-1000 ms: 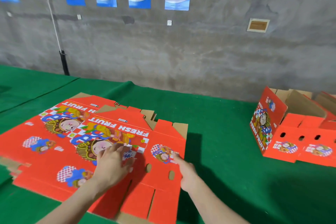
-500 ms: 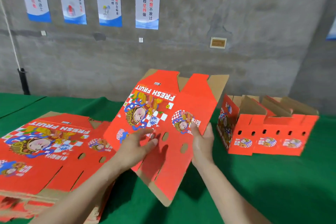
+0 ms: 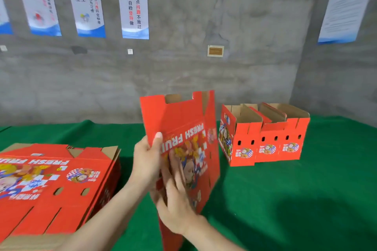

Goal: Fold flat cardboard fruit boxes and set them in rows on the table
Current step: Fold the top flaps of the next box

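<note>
Up on end it swings: half a second back this flat box (image 3: 183, 128) was tilted, printed face to the camera, and now it stands nearly vertical. Fingers first. The left hand (image 3: 146, 161) pinches the box's left edge, thumb across the FRESH FRUIT lettering, the other fingers hidden behind the board. The right hand (image 3: 175, 201) has come in low, its fingers (image 3: 173, 169) laid fairly straight on the printed face, pressing rather than clutching — though blur leaves that a shade uncertain. The box is held up over the green table (image 3: 306, 199), between the stack of flats (image 3: 61, 179) at left and the row of folded boxes (image 3: 265, 144) at right. My read is that the popping-open comes next — a side panel at the right edge already angles away
</note>
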